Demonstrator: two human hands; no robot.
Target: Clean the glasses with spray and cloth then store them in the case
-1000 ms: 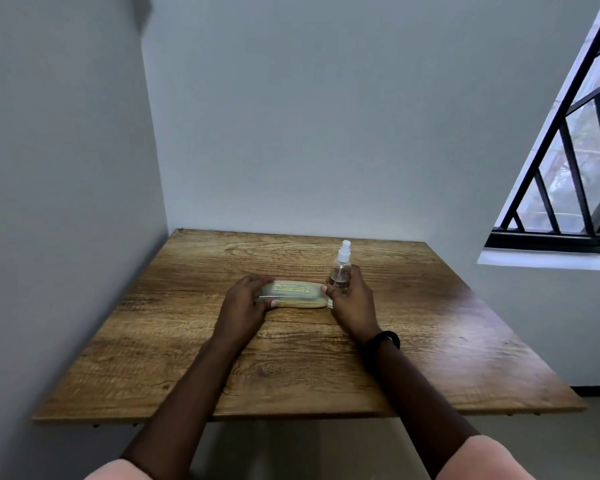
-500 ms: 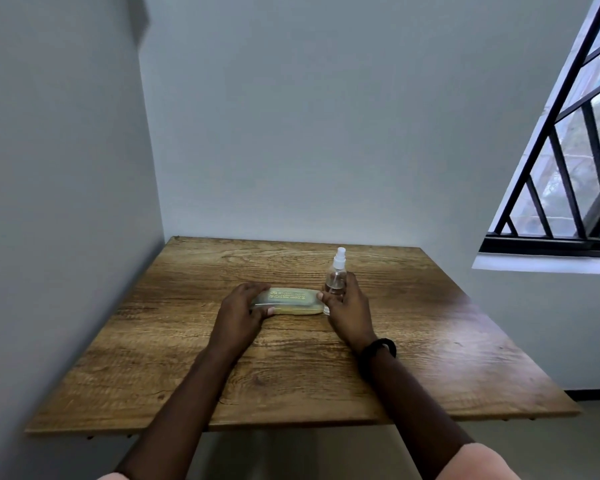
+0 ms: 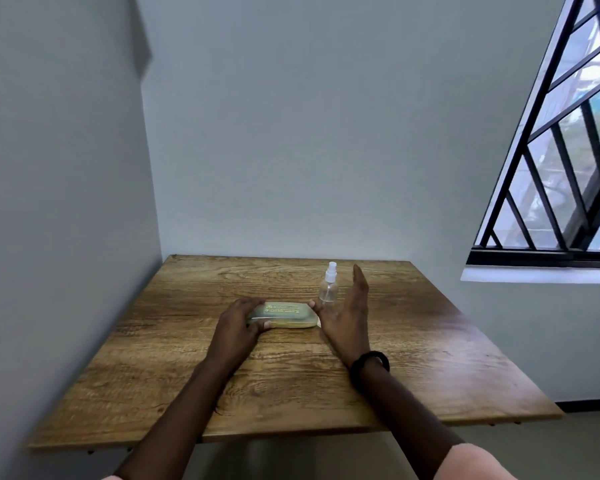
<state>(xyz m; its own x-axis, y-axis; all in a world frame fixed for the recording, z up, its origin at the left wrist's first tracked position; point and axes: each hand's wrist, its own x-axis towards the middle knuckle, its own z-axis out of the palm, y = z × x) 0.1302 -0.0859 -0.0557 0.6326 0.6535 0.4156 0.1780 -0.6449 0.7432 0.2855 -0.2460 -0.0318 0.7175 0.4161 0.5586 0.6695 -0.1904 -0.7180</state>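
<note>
A pale green translucent glasses case (image 3: pixel 286 314) lies shut on the wooden table (image 3: pixel 413 358), near its middle. My left hand (image 3: pixel 238 325) grips the case's left end, thumb on the front edge. My right hand (image 3: pixel 347 315) stands on its edge at the case's right end, fingers straight and pointing away, thumb touching the case. A small clear spray bottle (image 3: pixel 329 287) with a white nozzle stands upright just behind the case's right end, beside my right palm. Neither the glasses nor a cloth are in sight.
The table is pushed into a corner, with a grey wall on the left (image 3: pixel 66 237) and another behind it. A barred window (image 3: pixel 568 168) is at the right. A black band (image 3: pixel 369 363) sits on my right wrist.
My right hand has let go of the case's right end and opened, its fingers now straight beside the spray bottle. The view has tilted upward a little. My left hand has stayed on the case.
</note>
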